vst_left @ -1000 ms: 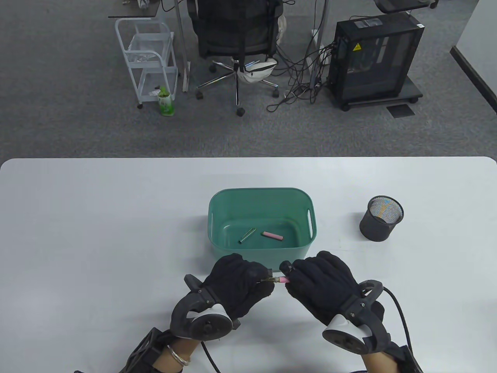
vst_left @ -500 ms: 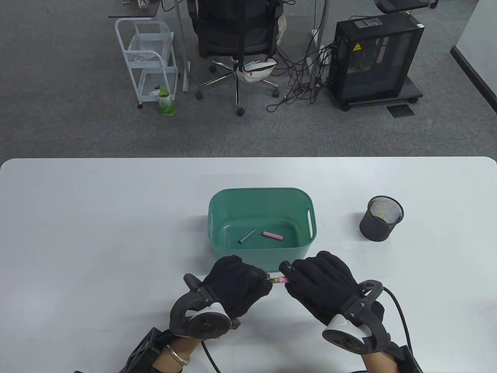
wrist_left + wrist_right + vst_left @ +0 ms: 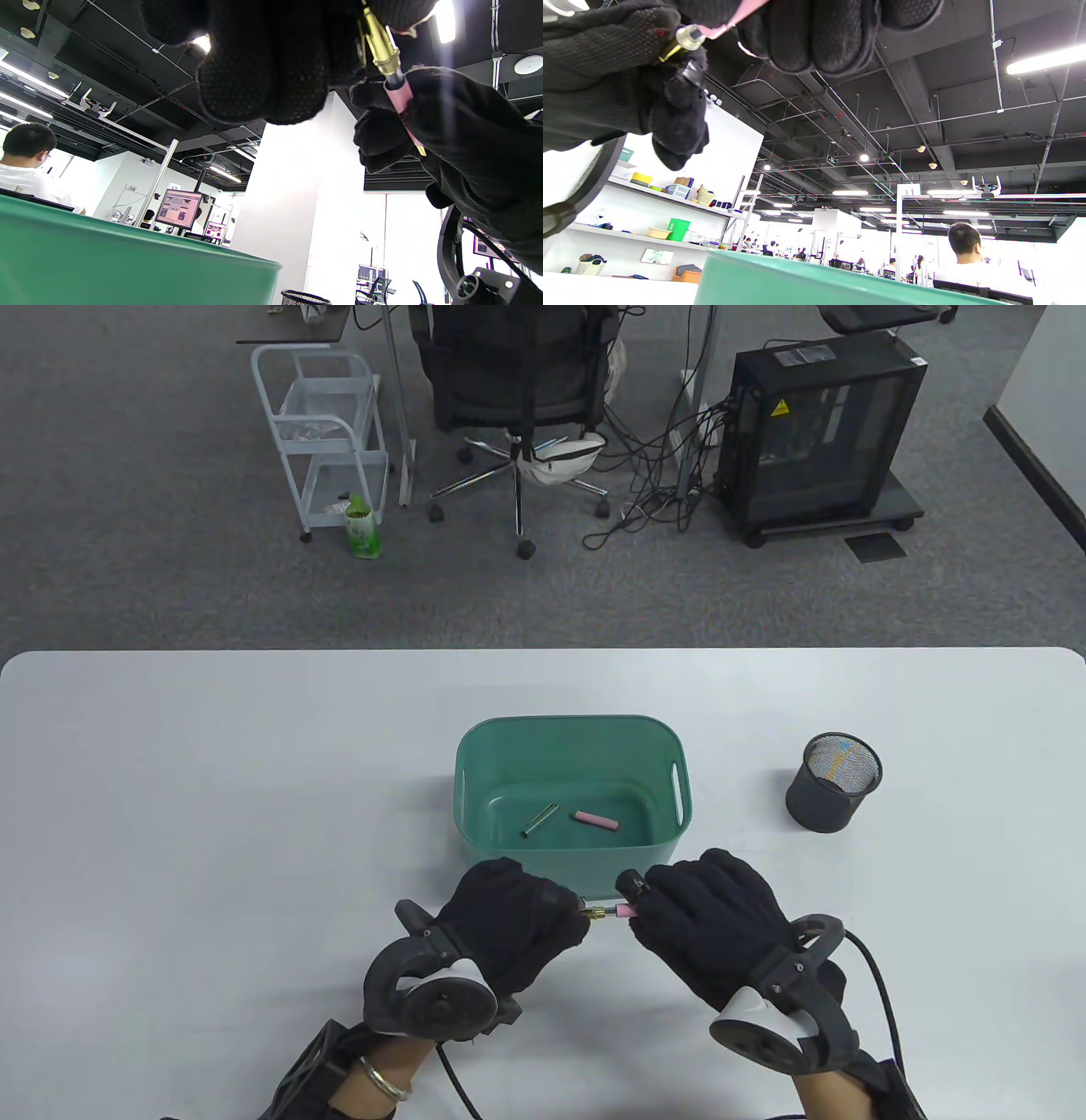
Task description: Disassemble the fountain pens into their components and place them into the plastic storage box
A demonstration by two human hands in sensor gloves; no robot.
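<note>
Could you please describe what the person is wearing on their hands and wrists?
Both the left hand and the right hand wear black knit gloves with a dotted grip texture on the fingers. A dark grey ring-shaped tracker with a white face is strapped behind each, trailing a black cable. A silver bangle circles the left wrist.

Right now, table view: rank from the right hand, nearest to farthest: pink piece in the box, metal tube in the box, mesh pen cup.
From the right hand:
1. Pink piece, on the green box floor, up and left of the hand.
2. Metal tube, also in the box, further left.
3. Mesh pen cup, standing alone to the upper right.
</note>
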